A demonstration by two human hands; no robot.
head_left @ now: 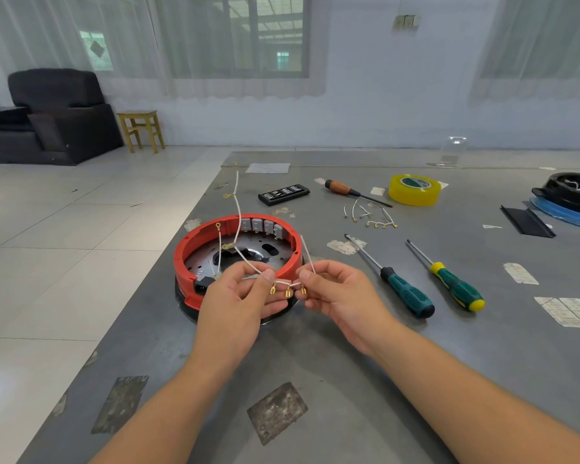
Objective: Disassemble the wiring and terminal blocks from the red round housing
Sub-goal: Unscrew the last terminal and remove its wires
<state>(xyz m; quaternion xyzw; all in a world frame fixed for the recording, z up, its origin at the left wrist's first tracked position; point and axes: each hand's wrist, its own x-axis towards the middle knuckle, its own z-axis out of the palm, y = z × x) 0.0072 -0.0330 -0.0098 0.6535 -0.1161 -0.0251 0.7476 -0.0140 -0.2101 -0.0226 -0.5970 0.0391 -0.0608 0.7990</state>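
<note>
The red round housing lies on the grey table, left of centre, with a perforated metal plate inside. Several grey terminal blocks sit along its far inner wall. A white wire harness with brass spade terminals stretches between my hands just above the housing's near rim. My left hand pinches one end of it and my right hand pinches the other. A long strand of the harness rises up and away past the far rim. Another white wire with a ring terminal stands inside the housing.
Loose removed wires lie behind two green-handled screwdrivers. Farther back are a wooden-handled screwdriver, a black bit set and yellow tape. A black and blue cover sits far right. The table's left edge drops to the tiled floor.
</note>
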